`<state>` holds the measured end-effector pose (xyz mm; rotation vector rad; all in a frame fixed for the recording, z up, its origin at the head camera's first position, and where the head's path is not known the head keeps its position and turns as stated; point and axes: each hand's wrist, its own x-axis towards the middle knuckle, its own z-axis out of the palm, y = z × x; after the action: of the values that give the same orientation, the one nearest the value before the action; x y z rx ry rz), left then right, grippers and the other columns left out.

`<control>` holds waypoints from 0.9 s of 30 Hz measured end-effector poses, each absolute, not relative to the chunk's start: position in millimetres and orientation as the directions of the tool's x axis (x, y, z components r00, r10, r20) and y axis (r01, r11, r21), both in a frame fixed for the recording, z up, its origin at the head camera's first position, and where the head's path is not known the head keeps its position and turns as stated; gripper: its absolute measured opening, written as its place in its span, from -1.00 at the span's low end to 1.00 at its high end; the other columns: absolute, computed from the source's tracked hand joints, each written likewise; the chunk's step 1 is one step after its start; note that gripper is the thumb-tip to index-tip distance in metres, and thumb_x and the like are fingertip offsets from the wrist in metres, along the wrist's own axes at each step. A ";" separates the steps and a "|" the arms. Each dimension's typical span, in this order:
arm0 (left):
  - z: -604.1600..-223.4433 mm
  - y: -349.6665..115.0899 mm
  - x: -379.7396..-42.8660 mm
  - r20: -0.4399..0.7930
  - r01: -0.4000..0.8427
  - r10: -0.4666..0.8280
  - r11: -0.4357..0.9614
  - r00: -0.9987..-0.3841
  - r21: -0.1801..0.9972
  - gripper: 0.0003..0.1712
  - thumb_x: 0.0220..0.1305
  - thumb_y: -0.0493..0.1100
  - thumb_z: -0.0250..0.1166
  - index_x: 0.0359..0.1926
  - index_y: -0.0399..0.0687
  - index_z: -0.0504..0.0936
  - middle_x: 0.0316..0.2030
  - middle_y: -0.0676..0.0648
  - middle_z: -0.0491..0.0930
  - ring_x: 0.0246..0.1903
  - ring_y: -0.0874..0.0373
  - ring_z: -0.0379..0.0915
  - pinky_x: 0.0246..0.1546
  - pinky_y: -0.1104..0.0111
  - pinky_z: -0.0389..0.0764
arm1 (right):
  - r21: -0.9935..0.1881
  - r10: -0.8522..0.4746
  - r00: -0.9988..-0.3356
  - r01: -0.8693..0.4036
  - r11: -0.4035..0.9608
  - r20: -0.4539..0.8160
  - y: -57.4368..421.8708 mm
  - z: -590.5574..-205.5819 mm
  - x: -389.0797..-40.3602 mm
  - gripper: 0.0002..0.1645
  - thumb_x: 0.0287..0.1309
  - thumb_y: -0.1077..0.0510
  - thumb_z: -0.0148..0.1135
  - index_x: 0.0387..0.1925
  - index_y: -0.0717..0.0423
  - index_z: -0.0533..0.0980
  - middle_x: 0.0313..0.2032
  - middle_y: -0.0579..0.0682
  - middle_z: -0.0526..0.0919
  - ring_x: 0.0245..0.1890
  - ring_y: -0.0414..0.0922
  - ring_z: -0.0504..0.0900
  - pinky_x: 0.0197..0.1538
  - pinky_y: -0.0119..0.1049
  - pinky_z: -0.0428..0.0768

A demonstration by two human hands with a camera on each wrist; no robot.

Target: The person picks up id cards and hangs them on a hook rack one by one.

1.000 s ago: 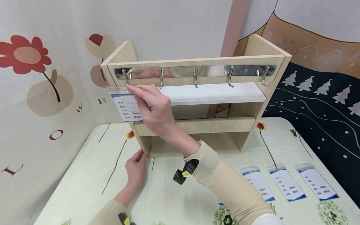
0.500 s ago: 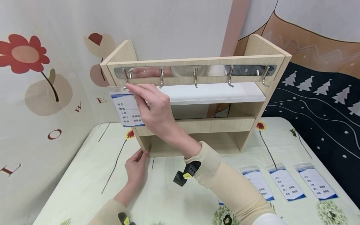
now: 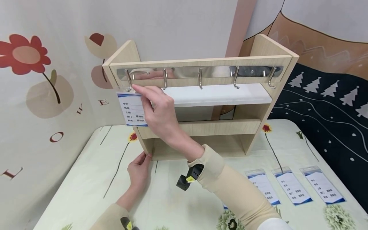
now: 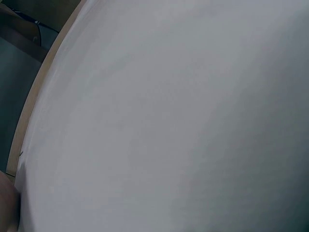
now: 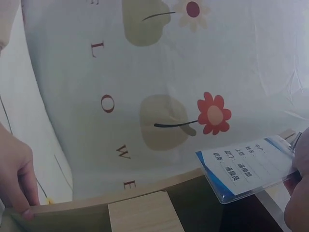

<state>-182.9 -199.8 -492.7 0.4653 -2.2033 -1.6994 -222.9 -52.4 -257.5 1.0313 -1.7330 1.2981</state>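
Note:
My right hand (image 3: 161, 111) pinches the top of a plastic-sleeved name badge (image 3: 133, 110) at the leftmost hook (image 3: 128, 81) of a light wooden shelf (image 3: 201, 62). Blue-edged and printed, the badge (image 5: 246, 166) juts from my right fingers in the right wrist view. Its top end is partly hidden by the fingertips. Low down, my left hand (image 3: 139, 172) grips the front left bottom corner of the shelf between thumb and fingers. Only a sliver of the left hand (image 4: 8, 203) shows in the left wrist view.
Several similar badges (image 3: 291, 185) lie on the flowered tablecloth (image 3: 86, 179) at the right, one mostly behind the right sleeve. More metal hooks (image 3: 200, 78) line the shelf's steel strip. A white board (image 3: 218, 95) sits below them. Patterned curtains stand behind and left.
The badge has shifted slightly right at the leftmost hook, its lower edge dipping and then rising again. My right fingertips moved a little right with it. The left hand has stayed put.

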 end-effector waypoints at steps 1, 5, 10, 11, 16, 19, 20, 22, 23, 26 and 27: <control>-492.7 -199.4 -182.9 0.051 -0.062 -0.441 0.238 -0.896 0.969 -0.58 0.48 -0.14 0.28 0.27 -0.20 0.61 0.10 -0.22 0.67 -0.17 0.53 0.57 -0.19 0.70 0.58 | -0.390 -0.164 -0.418 -0.904 0.177 0.894 -52.8 -257.9 -223.0 -0.67 0.41 0.44 0.09 0.10 0.34 0.64 -0.04 0.16 0.75 -0.04 -0.11 0.68 -0.10 -0.53 0.55; -493.3 -199.3 -183.4 0.047 -0.061 -0.441 0.229 -0.896 0.972 -0.58 0.48 -0.14 0.28 0.27 -0.20 0.62 0.10 -0.22 0.67 -0.16 0.52 0.58 -0.18 0.69 0.58 | -0.397 -0.122 -0.420 -0.901 0.172 0.899 -53.5 -260.1 -223.4 -0.67 0.40 0.45 0.09 0.08 0.33 0.65 -0.08 0.15 0.76 -0.11 -0.11 0.65 -0.18 -0.50 0.52; -493.5 -199.3 -182.7 0.065 -0.046 -0.441 0.236 -0.895 0.971 -0.59 0.48 -0.16 0.28 0.27 -0.20 0.61 0.10 -0.22 0.67 -0.09 0.41 0.61 -0.17 0.69 0.58 | -0.385 -0.076 -0.398 -0.912 0.140 0.914 -50.5 -264.7 -224.6 -0.69 0.39 0.45 0.12 0.06 0.33 0.66 -0.11 0.15 0.75 -0.16 -0.11 0.63 -0.18 -0.47 0.51; -493.5 -199.3 -182.6 0.071 -0.041 -0.441 0.239 -0.894 0.970 -0.59 0.48 -0.16 0.28 0.26 -0.21 0.61 0.10 -0.22 0.67 -0.09 0.41 0.61 -0.17 0.69 0.58 | -0.380 -0.074 -0.392 -0.915 0.136 0.917 -49.3 -265.8 -224.8 -0.69 0.39 0.44 0.13 0.06 0.33 0.66 -0.10 0.14 0.75 -0.16 -0.11 0.63 -0.18 -0.46 0.51; -492.6 -198.7 -182.2 0.092 -0.029 -0.445 0.258 -0.891 0.966 -0.61 0.48 -0.20 0.28 0.25 -0.22 0.62 0.08 -0.23 0.68 -0.13 0.42 0.62 -0.19 0.69 0.59 | -0.356 -0.085 -0.369 -0.924 0.136 0.926 -39.7 -272.9 -224.5 -0.71 0.38 0.41 0.18 0.07 0.32 0.66 -0.05 0.14 0.75 -0.10 -0.12 0.63 -0.22 -0.40 0.53; -491.8 -197.7 -182.0 0.104 -0.026 -0.452 0.272 -0.886 0.962 -0.61 0.47 -0.21 0.28 0.24 -0.24 0.63 0.06 -0.25 0.68 -0.09 0.29 0.66 -0.21 0.70 0.58 | -0.338 -0.099 -0.352 -0.931 0.135 0.931 -31.3 -277.6 -224.1 -0.71 0.37 0.41 0.20 0.07 0.32 0.66 -0.06 0.15 0.75 -0.08 -0.12 0.64 -0.17 -0.40 0.57; -491.7 -197.5 -181.9 0.105 -0.025 -0.454 0.272 -0.885 0.962 -0.62 0.47 -0.21 0.28 0.23 -0.25 0.63 0.06 -0.25 0.68 -0.07 0.23 0.67 -0.22 0.70 0.58 | -0.330 -0.103 -0.344 -0.934 0.134 0.933 -28.1 -279.3 -223.9 -0.71 0.36 0.41 0.21 0.06 0.33 0.66 -0.08 0.15 0.76 -0.07 -0.11 0.65 -0.13 -0.40 0.59; -491.2 -197.1 -181.7 0.110 -0.020 -0.453 0.272 -0.884 0.962 -0.61 0.47 -0.22 0.28 0.23 -0.26 0.63 0.06 -0.27 0.67 -0.02 0.11 0.68 -0.22 0.71 0.57 | -0.320 -0.115 -0.332 -0.940 0.117 0.936 -20.9 -282.9 -223.6 -0.72 0.34 0.43 0.22 0.04 0.35 0.66 -0.11 0.17 0.76 -0.06 -0.08 0.66 -0.04 -0.37 0.63; -491.3 -197.0 -181.6 0.108 -0.020 -0.452 0.269 -0.885 0.963 -0.61 0.47 -0.22 0.28 0.23 -0.27 0.62 0.07 -0.27 0.67 0.00 0.06 0.67 -0.22 0.71 0.57 | -0.320 -0.123 -0.331 -0.942 0.105 0.936 -17.0 -284.8 -223.1 -0.72 0.33 0.45 0.23 0.04 0.37 0.66 -0.11 0.18 0.76 -0.06 -0.07 0.67 -0.01 -0.36 0.64; -491.1 -197.4 -181.8 0.098 -0.022 -0.445 0.257 -0.890 0.966 -0.61 0.48 -0.23 0.26 0.24 -0.27 0.61 0.10 -0.26 0.66 0.05 -0.01 0.65 -0.20 0.71 0.57 | -0.344 -0.144 -0.348 -0.938 0.051 0.926 -4.8 -291.1 -220.1 -0.73 0.30 0.48 0.24 0.01 0.42 0.65 -0.11 0.23 0.75 -0.09 -0.03 0.69 0.02 -0.30 0.67; -490.9 -197.6 -181.9 0.098 -0.019 -0.441 0.254 -0.892 0.967 -0.61 0.48 -0.23 0.26 0.25 -0.27 0.61 0.10 -0.26 0.65 0.06 -0.02 0.64 -0.19 0.71 0.57 | -0.360 -0.151 -0.360 -0.932 0.029 0.920 -0.8 -293.1 -218.4 -0.73 0.29 0.50 0.24 0.00 0.44 0.64 -0.11 0.24 0.74 -0.10 -0.02 0.70 0.01 -0.28 0.68</control>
<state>-181.9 -197.6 -490.9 0.4220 -2.1827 -1.6755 -218.4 -0.8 -293.1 1.1259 -1.6002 1.4006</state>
